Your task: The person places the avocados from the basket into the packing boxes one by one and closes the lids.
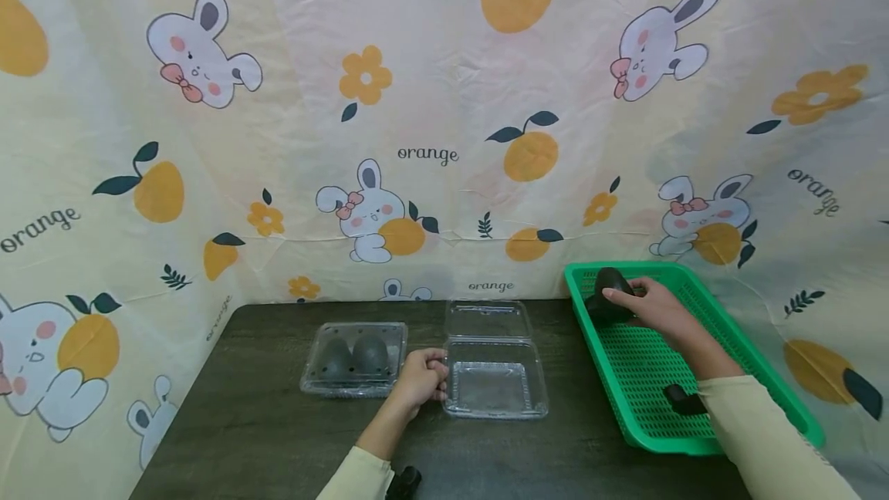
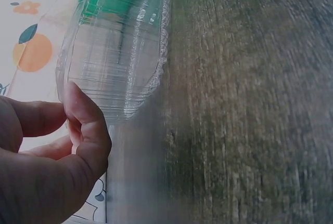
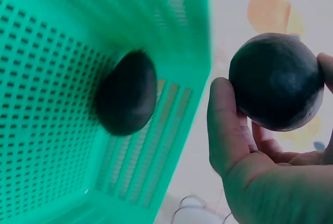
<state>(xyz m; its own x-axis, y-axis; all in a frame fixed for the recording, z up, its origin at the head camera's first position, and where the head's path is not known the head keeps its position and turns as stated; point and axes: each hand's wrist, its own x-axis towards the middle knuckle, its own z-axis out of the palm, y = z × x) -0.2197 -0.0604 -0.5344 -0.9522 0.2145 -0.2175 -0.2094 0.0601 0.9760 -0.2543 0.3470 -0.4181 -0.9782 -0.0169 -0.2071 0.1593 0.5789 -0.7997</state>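
My right hand (image 1: 656, 305) holds a dark avocado (image 3: 276, 81) between thumb and fingers, above the far end of the green basket (image 1: 604, 384). A second dark avocado (image 3: 127, 94) lies in that basket, against its end wall. Between the arms, a clear plastic clamshell box (image 1: 489, 384) stands with its lid folded back, and nothing shows inside it. At the box's left edge, my left hand (image 1: 421, 378) pinches the rim with thumb and bent forefinger, as the left wrist view (image 2: 78, 135) shows closely.
Left of my left hand sits a closed clear box (image 1: 350, 390) with two dark avocados (image 1: 370, 353) in it. All stand on a dark wood-grain table (image 1: 278, 438). A printed cloth (image 1: 444, 207) hangs behind and at both sides. Black wrist cameras (image 1: 684, 400) are on the arms.
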